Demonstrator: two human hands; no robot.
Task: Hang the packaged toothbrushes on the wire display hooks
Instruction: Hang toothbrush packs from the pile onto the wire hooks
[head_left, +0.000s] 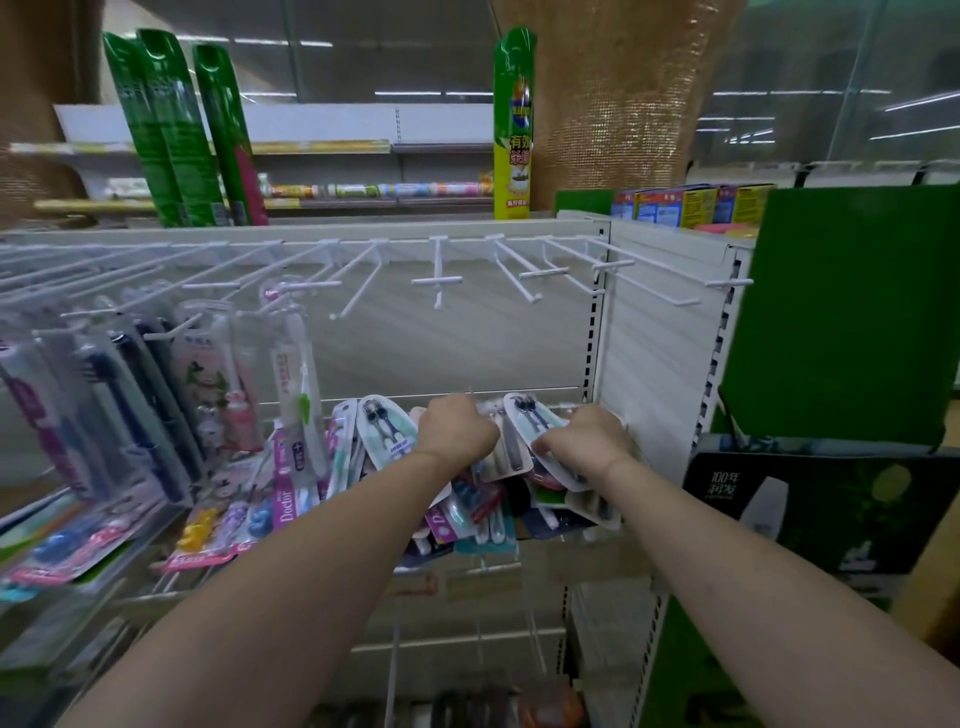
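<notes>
Both hands are reaching into a loose pile of packaged toothbrushes (467, 499) lying on the wire shelf (457, 644). The left hand (457, 428) is resting, fingers curled, on the pile; whether it is gripping a pack cannot be told. The right hand (584, 436) is pinching one oval pack (535, 421). Filled hooks (171, 312) are carrying hung packs at left; several empty hooks (436, 280) are waiting, so much seems left.
</notes>
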